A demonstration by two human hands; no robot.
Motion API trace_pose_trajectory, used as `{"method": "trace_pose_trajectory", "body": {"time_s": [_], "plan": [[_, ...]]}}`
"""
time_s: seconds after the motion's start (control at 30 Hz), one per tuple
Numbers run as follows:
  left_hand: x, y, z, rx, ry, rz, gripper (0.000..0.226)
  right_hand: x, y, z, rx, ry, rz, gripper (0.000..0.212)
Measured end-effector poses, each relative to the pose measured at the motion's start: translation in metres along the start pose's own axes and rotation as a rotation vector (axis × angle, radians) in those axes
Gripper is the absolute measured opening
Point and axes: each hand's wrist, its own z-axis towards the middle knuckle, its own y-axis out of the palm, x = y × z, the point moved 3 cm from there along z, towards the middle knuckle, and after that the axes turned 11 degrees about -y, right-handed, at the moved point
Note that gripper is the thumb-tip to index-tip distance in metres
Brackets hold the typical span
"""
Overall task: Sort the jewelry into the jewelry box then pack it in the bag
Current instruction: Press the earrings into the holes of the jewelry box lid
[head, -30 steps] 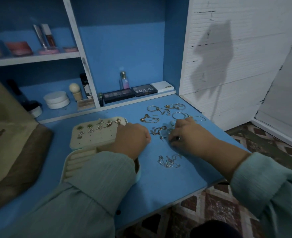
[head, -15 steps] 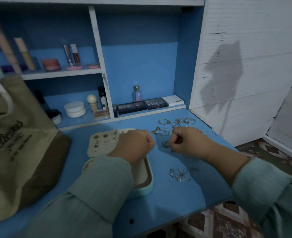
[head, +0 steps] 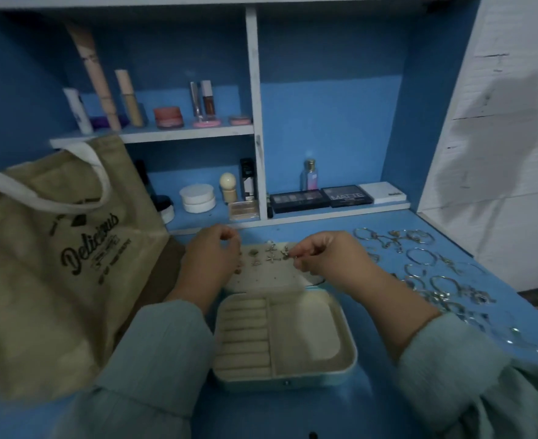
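A second ago both hands were over the loose silver jewellery (head: 432, 277) on the blue counter (head: 372, 391). Now the right hand (head: 328, 258) has come across to the cream earring panel (head: 271, 274) of the open pale jewellery box (head: 343, 353), pinching a small earring (head: 288, 255) at its upper right. The left hand (head: 212, 258) has moved off the tray to the panel's left edge, fingers curled.

blue table (head: 372, 403), cream jewelry box (head: 305, 331), beige bag (head: 40, 280), silver jewelry (head: 419, 258)

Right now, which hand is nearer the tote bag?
Left. The left hand is just right of the tote bag; the right hand is farther right, across the jewelry box's earring panel.
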Motion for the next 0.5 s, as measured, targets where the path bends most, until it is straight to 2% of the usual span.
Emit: {"method": "trace_pose_trajectory", "body": {"time_s": [0.2, 0.4, 0.5], "plan": [[-0.026, 0.005, 0.011, -0.096, -0.147, -0.098, 0.011, 0.000, 0.020, 0.013, -0.056, -0.002, -0.011, 0.013], [-0.031, 0.009, 0.019, -0.125, -0.127, -0.138, 0.013, 0.000, 0.026, 0.024, -0.057, -0.007, -0.041, 0.012], [-0.031, 0.010, 0.020, -0.120, -0.097, -0.105, 0.016, -0.001, 0.028, 0.023, -0.067, -0.021, -0.072, 0.019]]}}
